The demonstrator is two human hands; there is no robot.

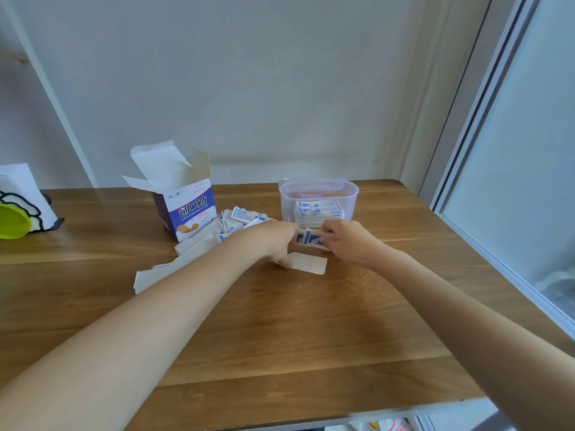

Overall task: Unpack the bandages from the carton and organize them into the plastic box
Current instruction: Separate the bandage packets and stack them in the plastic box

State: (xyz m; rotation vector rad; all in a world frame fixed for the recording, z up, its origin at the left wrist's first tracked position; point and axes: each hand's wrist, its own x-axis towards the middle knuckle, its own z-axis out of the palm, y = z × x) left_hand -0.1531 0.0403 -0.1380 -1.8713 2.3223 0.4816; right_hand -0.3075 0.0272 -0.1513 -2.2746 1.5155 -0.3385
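I hold a small bundle of bandages point(309, 238) between my left hand point(273, 241) and my right hand point(345, 241), fingers of both curled round its ends, just in front of the plastic box point(320, 189). They are light, thin, flexible paper-wrapped strips, I judge, and slick enough to fan apart, so I would pinch the stack across its short ends and keep it squared. One wrapper point(308, 263) lies flat on the table point(280, 337) under my left fingers. A tidy stack already stands in the box at twelve o'clock. A loose heap point(239, 220) lies at ten o'clock, beside the open carton point(186, 209), which reads "CHUANGKOUTIE" under three large characters. The print on the wrappers is too small to read.
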